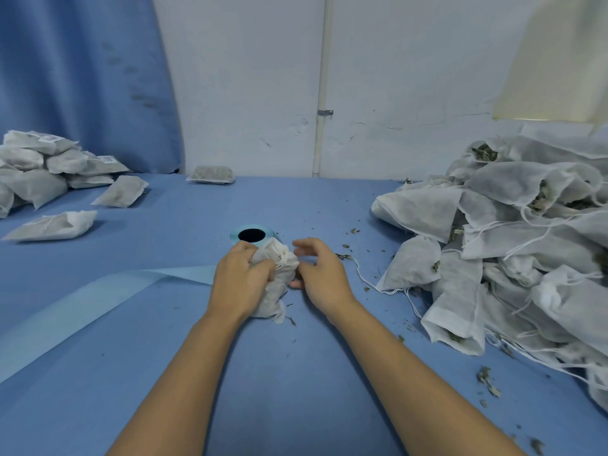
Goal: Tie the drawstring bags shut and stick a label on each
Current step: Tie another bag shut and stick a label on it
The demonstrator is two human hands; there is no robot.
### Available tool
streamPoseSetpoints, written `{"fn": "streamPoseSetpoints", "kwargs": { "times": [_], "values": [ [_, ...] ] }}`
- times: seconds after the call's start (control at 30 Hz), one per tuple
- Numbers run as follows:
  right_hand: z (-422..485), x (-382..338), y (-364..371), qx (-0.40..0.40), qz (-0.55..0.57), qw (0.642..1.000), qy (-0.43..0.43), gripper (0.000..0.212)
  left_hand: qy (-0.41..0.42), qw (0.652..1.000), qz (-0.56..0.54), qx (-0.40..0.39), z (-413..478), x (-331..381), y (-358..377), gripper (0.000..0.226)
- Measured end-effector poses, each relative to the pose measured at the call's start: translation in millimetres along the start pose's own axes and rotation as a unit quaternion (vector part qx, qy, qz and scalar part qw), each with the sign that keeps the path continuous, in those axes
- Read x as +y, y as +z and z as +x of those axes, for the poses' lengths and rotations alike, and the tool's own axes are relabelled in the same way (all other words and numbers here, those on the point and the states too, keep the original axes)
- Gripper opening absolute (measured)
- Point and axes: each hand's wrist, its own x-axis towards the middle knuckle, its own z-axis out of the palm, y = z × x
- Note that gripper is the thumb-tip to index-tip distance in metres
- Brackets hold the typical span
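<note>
Head view: left hand point(238, 281) clamps the bag point(278, 253); right hand point(324, 274), grip apart, beside it.

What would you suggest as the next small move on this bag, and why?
I'd probably have the right hand cinch and knot the neck: the left hand grips the bag by its bunched top, and no knot or label shows on it.

Blue worktop point(296, 373) fills the lower view, with dried leaf crumbs point(488, 381) scattered from 2 to 4 o'clock. A blue curtain point(82, 77) hangs at 10 o'clock beside a scuffed white wall point(246, 77). A white pipe point(322, 60) with a metal bracket point(325, 112) rises at 12 o'clock. A cream sheet point(552, 60) hangs at 2 o'clock.
</note>
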Motion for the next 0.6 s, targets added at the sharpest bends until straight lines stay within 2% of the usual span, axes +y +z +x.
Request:
{"fn": "streamPoseSetpoints", "kwargs": {
  "times": [0.1,0.23,0.3,0.37,0.43,0.53,0.6],
  "values": [
    [7.9,-0.8,2.0,-0.029,-0.193,0.973,-0.127,0.056,-0.005,0.999,-0.024,0.036,-0.8,-0.1,-0.8,0.016],
    [21.1,-6.0,8.6,-0.116,-0.341,0.915,-0.18,0.072,-0.02,0.996,-0.016,0.085,1.0,-6.8,-0.8,0.019],
    [27.4,-8.1,12.5,-0.147,-0.374,0.899,-0.172,0.064,-0.025,0.992,0.017,0.121,3.1,-9.6,-1.6,0.017],
    [32.0,-10.9,16.3,-0.142,-0.395,0.893,-0.161,0.045,-0.034,0.986,0.04,0.159,4.1,-11.3,-4.3,0.018],
    [35.2,-12.4,19.4,-0.115,-0.441,0.874,-0.17,0.033,-0.044,0.982,0.046,0.177,4.4,-12.0,-6.9,0.018],
    [38.3,-12.4,19.5,-0.045,-0.51,0.833,-0.21,0.029,-0.038,0.985,0.041,0.162,5.0,-12.1,-6.4,0.018],
    [38.7,-12.5,15.7,-0.001,-0.52,0.828,-0.211,0.029,-0.028,0.989,0.038,0.143,5.3,-11.7,-4.9,0.018]
  ]
}}
